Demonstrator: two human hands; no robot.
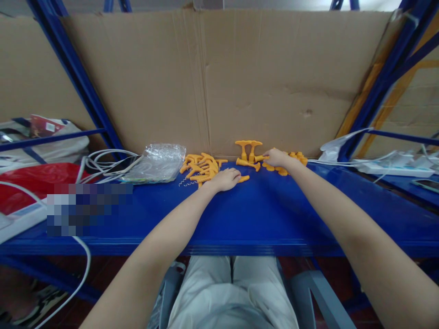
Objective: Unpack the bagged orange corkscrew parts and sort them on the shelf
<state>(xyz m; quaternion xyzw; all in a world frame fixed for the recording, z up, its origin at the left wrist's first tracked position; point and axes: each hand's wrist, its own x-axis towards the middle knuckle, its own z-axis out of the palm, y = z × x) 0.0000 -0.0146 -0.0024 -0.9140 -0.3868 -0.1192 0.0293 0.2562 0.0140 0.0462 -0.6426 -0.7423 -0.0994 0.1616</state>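
My left hand rests low over the blue shelf with its fingers curled round an orange plastic handle, whose end sticks out to the right. Behind its wrist lies a heap of orange plastic pieces with thin spiral wires showing at the edge. My right hand is closed at the fingertips on an orange piece, mostly hidden by the fingers. Just left of it, orange T-shaped pieces stand against the cardboard, with another lying in front. More rounded orange pieces sit under and beyond my right hand.
A cardboard sheet walls off the back, between blue posts. Clear plastic bags, white cables and a red bag are on the left. On the right are a white power strip and a phone.
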